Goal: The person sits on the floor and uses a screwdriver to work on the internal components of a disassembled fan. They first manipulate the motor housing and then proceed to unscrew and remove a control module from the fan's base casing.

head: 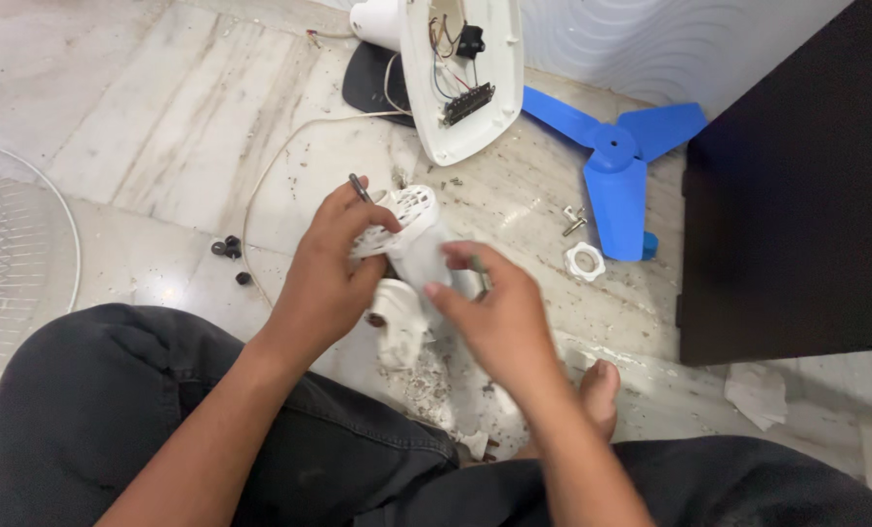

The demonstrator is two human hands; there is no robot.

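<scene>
My left hand (326, 271) grips a white plastic fan motor housing (408, 226) with a perforated domed cover, and a thin dark tool tip (359, 185) sticks out above its fingers. My right hand (494, 310) closes on the same housing from the right side, thumb and fingers on its body. A white neck piece (399, 322) hangs below the housing between the hands. Both hands are over the marble floor, above my dark-trousered legs.
A white fan base (460, 73) lies open with wires and a switch board showing. A blue three-blade fan propeller (616, 161) lies by a dark cabinet (797, 185). A white ring nut (584, 262), screws, black rubber bits (228, 248), a wire grille (6, 254) and debris lie about.
</scene>
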